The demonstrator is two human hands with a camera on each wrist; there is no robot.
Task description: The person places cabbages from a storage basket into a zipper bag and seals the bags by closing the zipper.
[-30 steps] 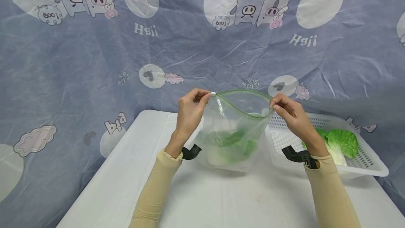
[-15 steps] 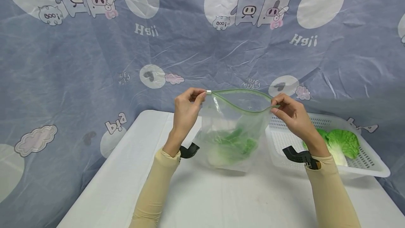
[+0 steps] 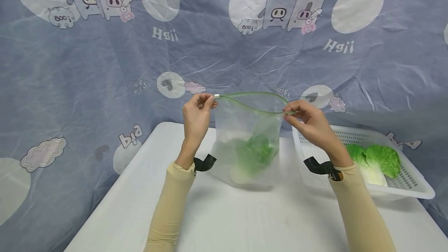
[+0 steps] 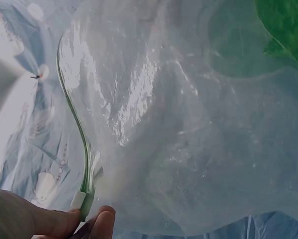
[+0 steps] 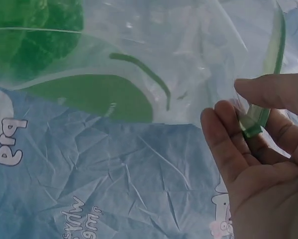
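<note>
A clear zip bag (image 3: 229, 123) hangs upright between my hands, its green-edged mouth parted. Leafy cabbage (image 3: 257, 153), green and pale, shows hazily through the plastic low in the bag. My left hand (image 3: 196, 118) pinches the bag's left top corner between thumb and fingers, right beside the white slider (image 3: 216, 96). In the left wrist view the slider (image 4: 78, 200) sits at the end of the green zip strip (image 4: 76, 117), by the thumb. At the opposite corner, my right hand (image 3: 311, 123) pinches the zip's other end; the strip's tip (image 5: 252, 130) pokes out among its fingers.
A white perforated basket (image 3: 418, 189) stands on the right of the table, holding more cabbage (image 3: 379, 162). The white table (image 3: 245, 224) reaches back to a printed blue-grey cloth (image 3: 224, 57). Black wrist mounts (image 3: 204, 162) project from both sleeves.
Both hands have moved left and slightly up with the bag, the left one further. The bag's mouth is stretched wider across and its front edge sags less.
</note>
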